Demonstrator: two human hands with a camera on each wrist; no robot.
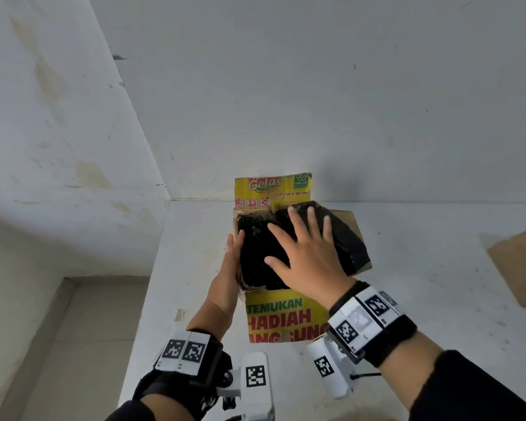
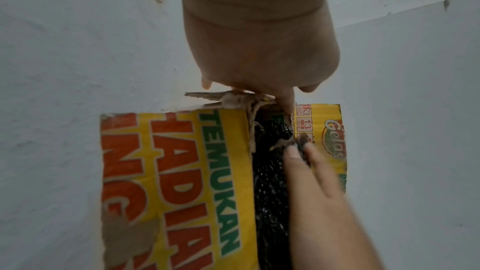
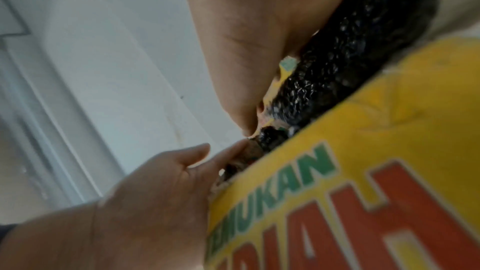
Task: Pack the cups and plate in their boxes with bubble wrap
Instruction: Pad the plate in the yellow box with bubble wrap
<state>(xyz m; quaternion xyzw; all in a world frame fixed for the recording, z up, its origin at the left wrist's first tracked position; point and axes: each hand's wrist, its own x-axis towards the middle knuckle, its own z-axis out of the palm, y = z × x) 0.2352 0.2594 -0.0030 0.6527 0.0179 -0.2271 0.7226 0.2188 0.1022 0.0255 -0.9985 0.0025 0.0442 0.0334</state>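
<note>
A yellow cardboard box [image 1: 283, 317] with red and green lettering stands open on the white table, close to the back wall. Black bubble wrap [image 1: 346, 241] fills its top and hides whatever lies under it. My right hand [image 1: 304, 253] lies flat on the wrap with its fingers spread. My left hand [image 1: 230, 262] rests against the box's left wall with straight fingers, their tips at the torn rim. In the left wrist view the left hand [image 2: 259, 59] touches the torn flap of the box [image 2: 182, 171]. In the right wrist view the right hand [image 3: 246, 28] presses the bubble wrap [image 3: 337, 59].
A loose brown sheet of cardboard [image 1: 523, 265] lies on the table [image 1: 438, 299] at the far right. One brown flap [image 1: 348, 218] of the box sticks out at the back right. The table's left edge drops off just beside my left arm. White walls meet behind the box.
</note>
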